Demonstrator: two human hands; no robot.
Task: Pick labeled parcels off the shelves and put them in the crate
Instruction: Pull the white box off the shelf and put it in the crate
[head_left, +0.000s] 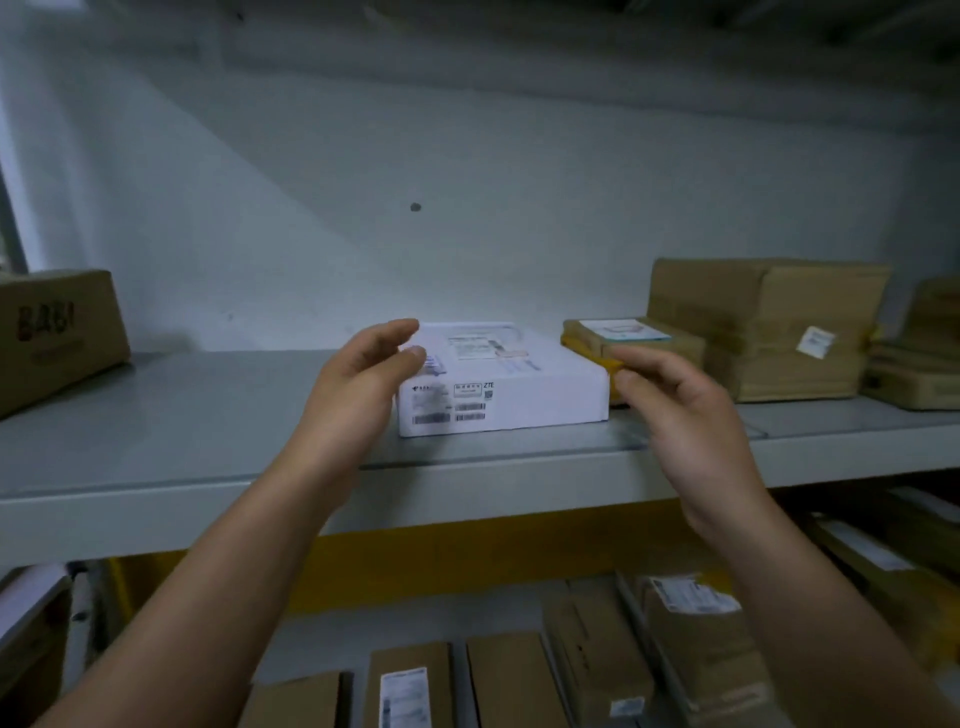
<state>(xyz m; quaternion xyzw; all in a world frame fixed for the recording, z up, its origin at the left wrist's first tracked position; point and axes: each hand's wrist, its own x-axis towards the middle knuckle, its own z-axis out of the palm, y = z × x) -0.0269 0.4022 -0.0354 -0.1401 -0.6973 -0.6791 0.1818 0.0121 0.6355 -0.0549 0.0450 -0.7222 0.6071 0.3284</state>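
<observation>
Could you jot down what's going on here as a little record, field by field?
setting: grey metal shelf in a storage rack
target parcel: white box, flat, labels on top and front
left hand: open, at the box's left edge
right hand: open, near its right corner, contact unclear
neighbours: brown cartons to the right
crate: not in view

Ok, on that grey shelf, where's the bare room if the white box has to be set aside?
The widest bare stretch of the grey shelf lies between the brown carton at far left and the white box. Behind the white box it is bare to the wall. Right of it is crowded: a taped flat parcel sits alongside, then stacked cartons.
</observation>
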